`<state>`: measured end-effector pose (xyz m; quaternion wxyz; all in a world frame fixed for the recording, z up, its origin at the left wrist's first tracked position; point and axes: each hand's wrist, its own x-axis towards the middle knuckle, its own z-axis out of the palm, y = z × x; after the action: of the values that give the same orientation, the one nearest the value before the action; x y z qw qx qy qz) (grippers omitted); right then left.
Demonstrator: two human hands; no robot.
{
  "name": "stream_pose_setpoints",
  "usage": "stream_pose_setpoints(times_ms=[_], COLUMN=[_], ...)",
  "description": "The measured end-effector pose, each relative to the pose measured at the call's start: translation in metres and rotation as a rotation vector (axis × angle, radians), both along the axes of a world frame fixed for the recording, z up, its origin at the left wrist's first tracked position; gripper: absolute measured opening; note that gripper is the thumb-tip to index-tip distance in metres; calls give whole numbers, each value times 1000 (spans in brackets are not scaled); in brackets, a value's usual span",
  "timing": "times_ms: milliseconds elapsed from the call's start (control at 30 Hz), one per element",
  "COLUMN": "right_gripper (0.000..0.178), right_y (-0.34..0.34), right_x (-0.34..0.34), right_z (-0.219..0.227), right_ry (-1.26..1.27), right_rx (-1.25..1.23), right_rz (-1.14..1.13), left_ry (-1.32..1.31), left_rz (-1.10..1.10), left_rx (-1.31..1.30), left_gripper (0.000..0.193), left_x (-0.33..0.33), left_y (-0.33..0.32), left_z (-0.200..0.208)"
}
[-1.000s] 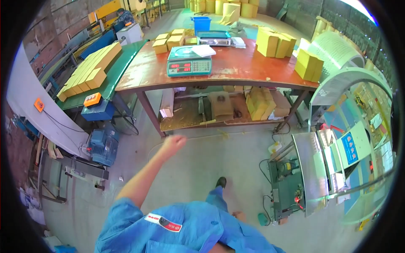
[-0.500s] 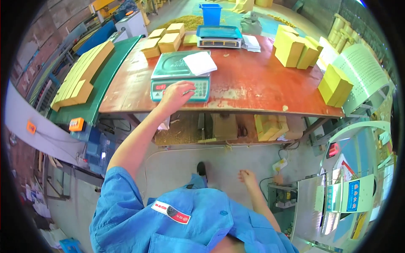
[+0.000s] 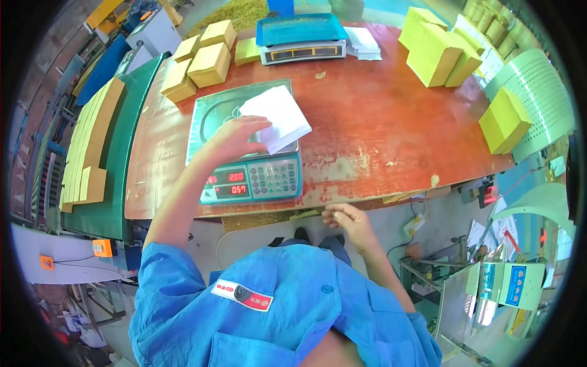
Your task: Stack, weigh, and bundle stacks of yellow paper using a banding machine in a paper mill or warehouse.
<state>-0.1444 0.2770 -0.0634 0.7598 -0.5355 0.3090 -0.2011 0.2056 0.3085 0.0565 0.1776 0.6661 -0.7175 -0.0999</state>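
Observation:
On the metal pan of a teal digital scale [image 3: 275,177] lies a stack of white paper sheets [image 3: 284,116], askew and jutting past the pan's right edge. My left hand [image 3: 235,139] reaches over the pan to the stack's left side. Its fingers are stretched out and the thumb is apart, with the near left corner of the paper between them; whether they press on it I cannot tell. Red digits glow on the scale's display, left of its keypad. By the table's front edge, my right hand [image 3: 351,223] hangs with curled fingers and nothing visible in it.
Behind stands a second scale [image 3: 302,52] with a blue tray, beside more white paper [image 3: 364,46]. Yellowish blocks [image 3: 211,63] sit at the red table's [image 3: 379,122] back left, others [image 3: 434,58] at the right. A green conveyor belt [image 3: 116,140] carries a row of blocks.
The view has come nearer the table. My left hand has moved from the scale's keypad up to the paper stack. My right hand has come forward to the table's front edge.

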Motion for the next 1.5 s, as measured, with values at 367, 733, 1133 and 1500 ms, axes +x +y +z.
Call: stream_pose_setpoints(times_ms=[367, 733, 1133, 1500], right_gripper=[37, 22, 16, 14], right_y=[-133, -147, -127, -139], right_x=[130, 224, 204, 200], right_z=[89, 88, 114, 93], right_ry=[-170, -79, -279, -197], right_rx=[-20, -282, -102, -187], right_rz=[157, 214, 256, 168], left_ry=[638, 527, 1117, 1509], left_rz=[385, 352, 778, 673], left_rx=[-173, -292, -381, -452], left_gripper=[9, 15, 31, 18], left_x=[7, -11, -43, -37], left_y=[4, 0, -49, -44], left_z=[-35, -21, -5, -21])
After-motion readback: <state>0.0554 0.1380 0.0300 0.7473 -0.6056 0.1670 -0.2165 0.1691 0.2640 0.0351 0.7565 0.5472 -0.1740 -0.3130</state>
